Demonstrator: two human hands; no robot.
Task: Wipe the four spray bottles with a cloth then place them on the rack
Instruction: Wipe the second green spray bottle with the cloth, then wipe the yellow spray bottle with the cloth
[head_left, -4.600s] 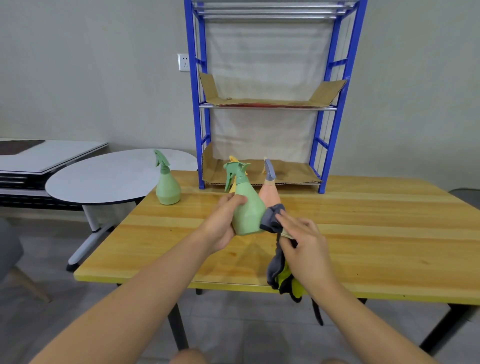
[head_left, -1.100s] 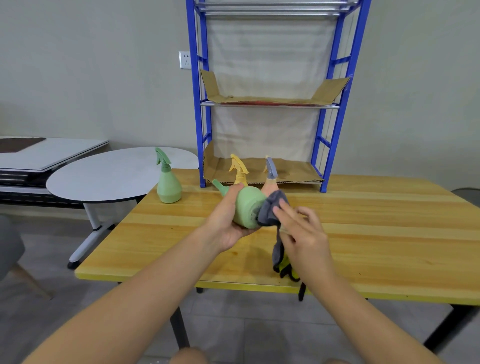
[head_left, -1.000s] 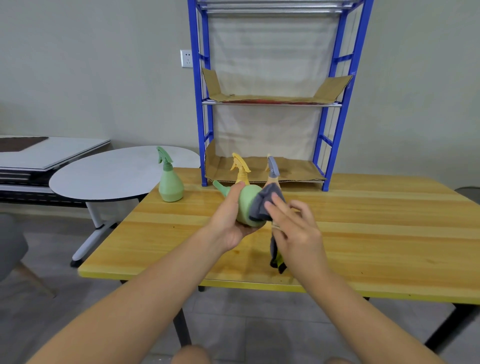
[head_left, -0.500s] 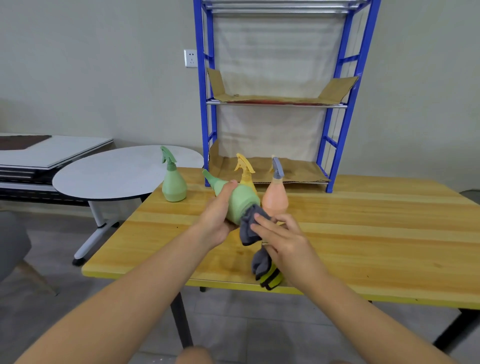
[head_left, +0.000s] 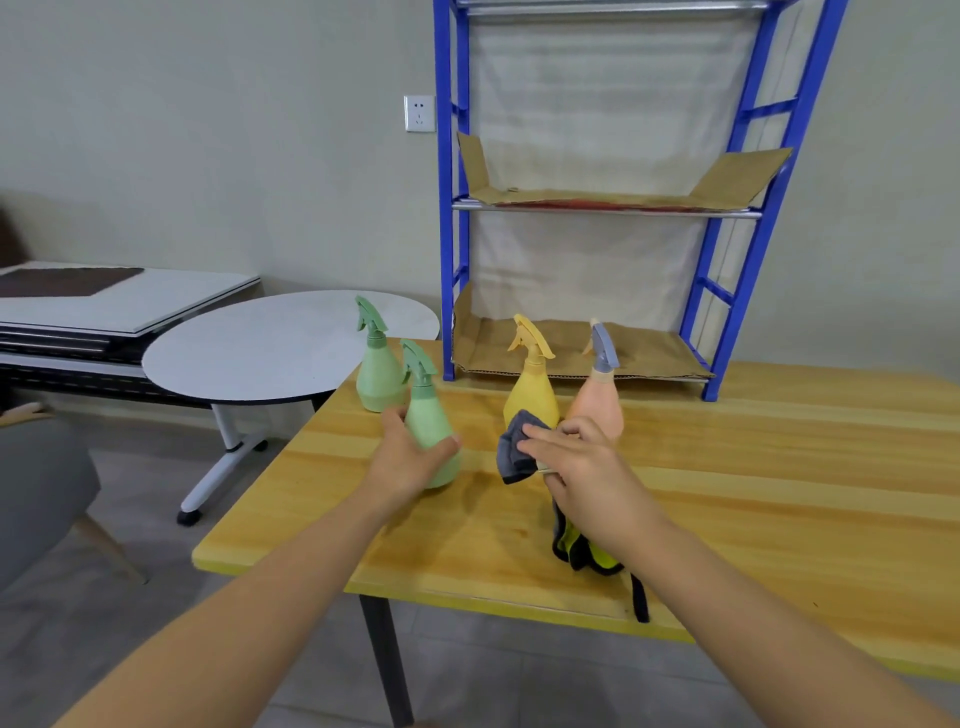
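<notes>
Currently left hand grips nearer green spray bottle upright; right hand pinches grey cloth. Advice: steady base, wipe neck downward.

Two bare forearms are seen reaching in from the near edge, one from the lower left and one from the lower right, and no sleeve is seen on either along the whole visible length. The left hand and the right hand are uncovered, with no glove, ring, watch or band to be made out on fingers or wrists. Nothing more of the person is shown apart from a small blurred part at the near bottom edge, which cannot be identified.
</notes>
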